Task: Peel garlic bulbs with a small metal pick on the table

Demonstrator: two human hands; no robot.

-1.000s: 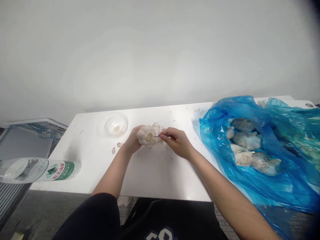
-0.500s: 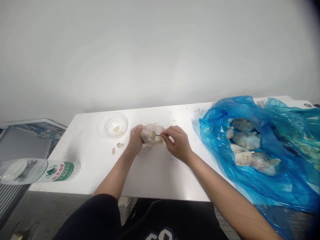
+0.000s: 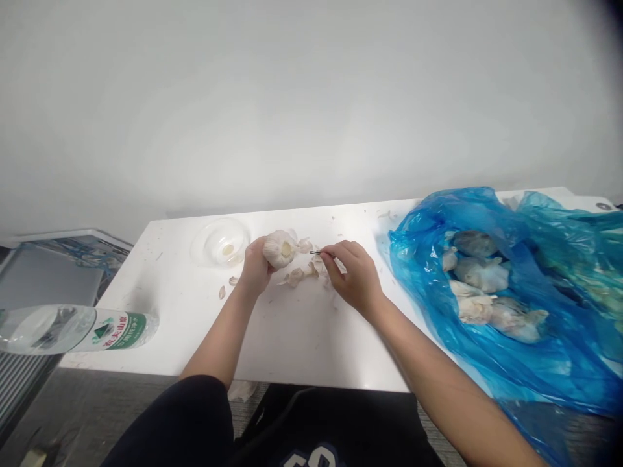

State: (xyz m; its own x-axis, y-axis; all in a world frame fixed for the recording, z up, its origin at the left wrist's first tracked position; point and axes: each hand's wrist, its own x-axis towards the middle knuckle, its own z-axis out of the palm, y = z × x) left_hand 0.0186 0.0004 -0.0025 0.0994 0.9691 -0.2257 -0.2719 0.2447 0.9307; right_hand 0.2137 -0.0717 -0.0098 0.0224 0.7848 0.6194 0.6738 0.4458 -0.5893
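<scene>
My left hand [image 3: 256,267] is closed round a whole garlic bulb [image 3: 279,249], held above the white table with its pale round base facing right. In a pinch, my right hand [image 3: 354,274] grips a thin metal tool, apparently tweezers [image 3: 315,252], its tip just right of the bulb and apart from it. Torn papery garlic skins [image 3: 298,275] lie on the table below and between the hands. Left of the bulb, a clear bowl [image 3: 207,243] contains a small pale piece, likely a peeled clove [image 3: 228,249].
On the right, an open blue plastic bag [image 3: 423,259] holds several garlic bulbs [image 3: 481,274]. A clear water bottle [image 3: 117,329] stands at the table's left front. Two small skin pieces [image 3: 222,292] lie near the bowl. A wall rises behind the table [image 3: 311,350].
The bulb has moved slightly left and up, its base now turned toward the camera. My right hand has shifted a little right, drawing the tweezers away from the bulb.
</scene>
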